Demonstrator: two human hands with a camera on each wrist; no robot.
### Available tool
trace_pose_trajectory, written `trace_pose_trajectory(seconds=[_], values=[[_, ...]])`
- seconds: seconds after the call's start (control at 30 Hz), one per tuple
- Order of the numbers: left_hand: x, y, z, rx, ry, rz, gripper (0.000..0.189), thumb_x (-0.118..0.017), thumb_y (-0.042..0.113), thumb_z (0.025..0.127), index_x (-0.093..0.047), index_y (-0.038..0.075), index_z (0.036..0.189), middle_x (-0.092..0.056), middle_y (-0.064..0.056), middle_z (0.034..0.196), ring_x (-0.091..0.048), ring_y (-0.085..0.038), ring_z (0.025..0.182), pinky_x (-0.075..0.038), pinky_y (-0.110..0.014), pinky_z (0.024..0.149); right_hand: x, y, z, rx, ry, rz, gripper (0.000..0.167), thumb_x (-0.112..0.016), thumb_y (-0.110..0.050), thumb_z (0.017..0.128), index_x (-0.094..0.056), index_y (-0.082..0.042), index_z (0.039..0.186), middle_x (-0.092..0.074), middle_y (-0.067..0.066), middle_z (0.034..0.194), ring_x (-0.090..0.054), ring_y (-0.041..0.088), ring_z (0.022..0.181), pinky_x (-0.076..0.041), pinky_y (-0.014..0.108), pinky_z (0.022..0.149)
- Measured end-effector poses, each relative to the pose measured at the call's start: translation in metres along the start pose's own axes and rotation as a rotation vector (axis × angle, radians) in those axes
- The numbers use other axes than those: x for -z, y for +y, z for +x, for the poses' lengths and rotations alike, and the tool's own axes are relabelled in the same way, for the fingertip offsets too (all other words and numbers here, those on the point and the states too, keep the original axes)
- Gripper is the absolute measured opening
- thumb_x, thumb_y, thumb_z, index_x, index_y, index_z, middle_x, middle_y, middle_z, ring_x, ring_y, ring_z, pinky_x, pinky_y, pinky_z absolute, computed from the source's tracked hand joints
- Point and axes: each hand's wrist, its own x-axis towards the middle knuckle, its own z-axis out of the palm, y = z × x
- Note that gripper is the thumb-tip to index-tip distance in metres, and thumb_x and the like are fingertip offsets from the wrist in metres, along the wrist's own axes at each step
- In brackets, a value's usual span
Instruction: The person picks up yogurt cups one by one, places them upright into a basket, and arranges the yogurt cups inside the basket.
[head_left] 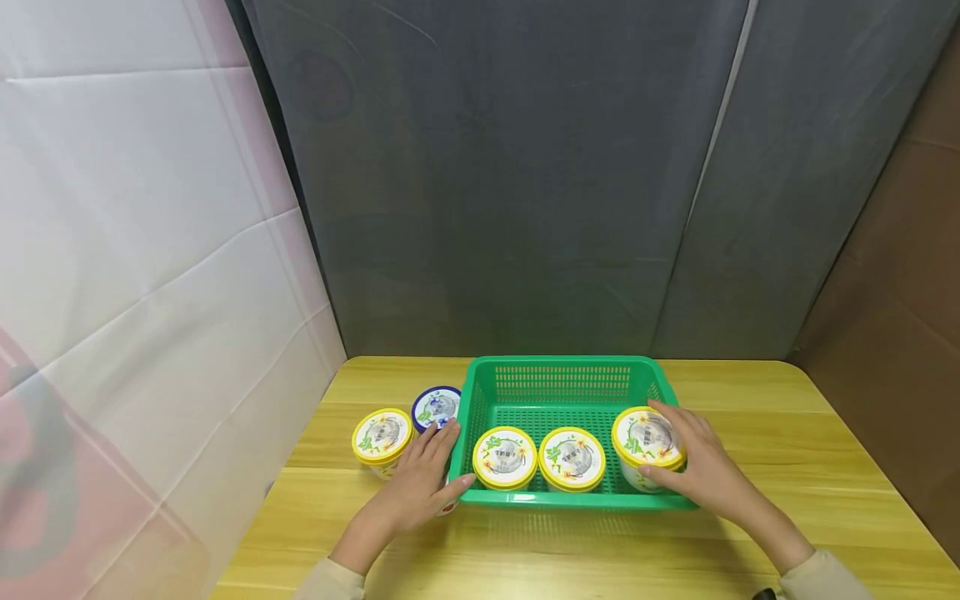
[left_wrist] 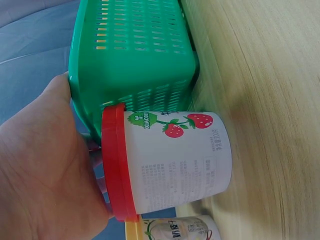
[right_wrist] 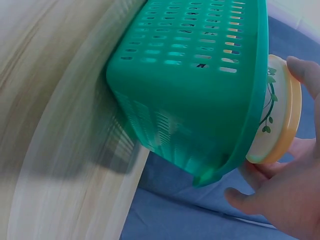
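Within the right edge of a green plastic basket (head_left: 562,499), the right hand (head_left: 701,462) grips a round yellow-lidded white tub (head_left: 645,437), apparently for placement, release needing loosened fingers, left hand (head_left: 416,490) outstretched.

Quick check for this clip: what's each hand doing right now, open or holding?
Left hand: open, over the red-lidded tub, thumb at the green basket's rim.
Right hand: closed, holding a yellow-lidded tub.
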Motion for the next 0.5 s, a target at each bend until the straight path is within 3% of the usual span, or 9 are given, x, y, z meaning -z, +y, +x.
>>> trace_pose_trajectory(seconds=[0.5], values=[[0.0002,0.0007,-0.0017,-0.004,0.0,-0.018,0.083,-0.046,0.057,0.099,-0.014,0.012,0.16,-0.018,-0.006,0.168,-0.013,-0.038,0.155,-0.014,-0.061,0.123,-0.0046,0.0077,-0.0009,0.01,-0.01,-0.033,0.094,-0.084,-0.042,0.076,-0.034,-0.023,0.153,-0.041,0.019,0.15,-0.039,0.042,0.131,-0.041,0.07,0.091]])
